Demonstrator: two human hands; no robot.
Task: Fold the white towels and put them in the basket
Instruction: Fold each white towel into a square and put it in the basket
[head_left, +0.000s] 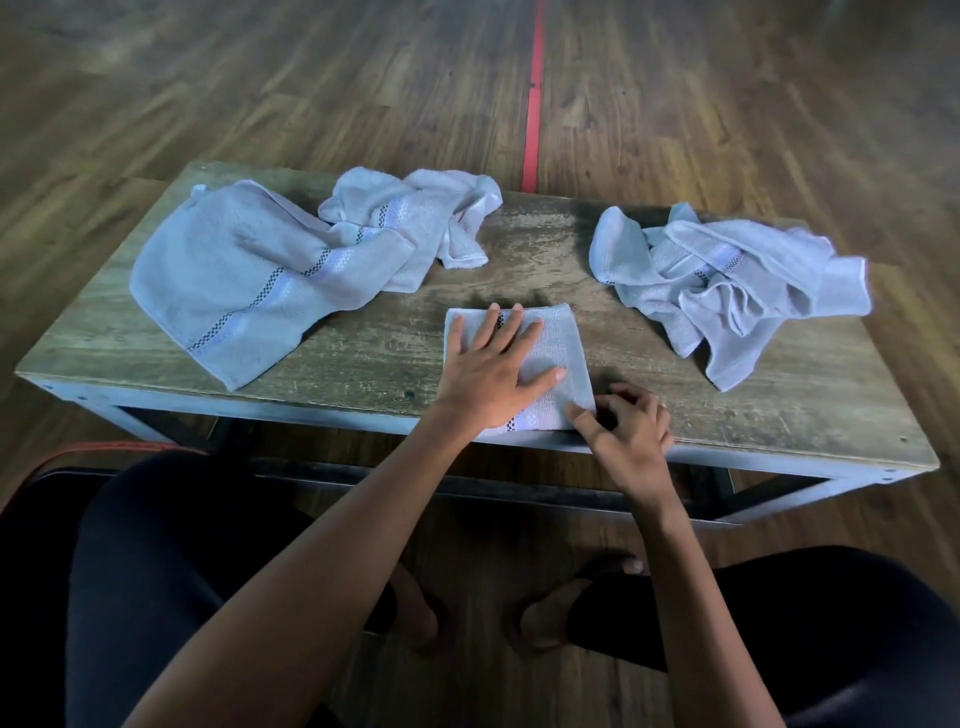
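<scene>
White terry cloth, folded to a small rectangle – the folded towel (563, 343) – lies at the centre of the frame, on the near edge of a worn wooden table (363, 364) with a pale metal frame. A dark checked band shows along its near edge and between the fingers at its far edge.

The left hand (488, 374) lies palm down on the folded towel, fingers straight and spread apart, thumb pointing toward the right of the frame.

The right hand (631, 431) sits at the towel's lower-right corner. Its fingers are curled, and the index fingertip and thumb meet at that corner – whether they actually nip the cloth cannot be told.

At the left of the frame a spread towel (234, 280) lies loosely open, its checked stripe running diagonally. A crumpled towel (410, 218) is bunched against its far right side, at upper centre.

At the right of the frame a heap of towels (727, 280) lies rumpled, well apart from the folded one; how many pieces it holds cannot be told.

Wood-plank floor (208, 78) surrounds the table, crossed at upper centre by a red tape line (535, 104). Dark-clad legs and bare feet fill the lower frame.
</scene>
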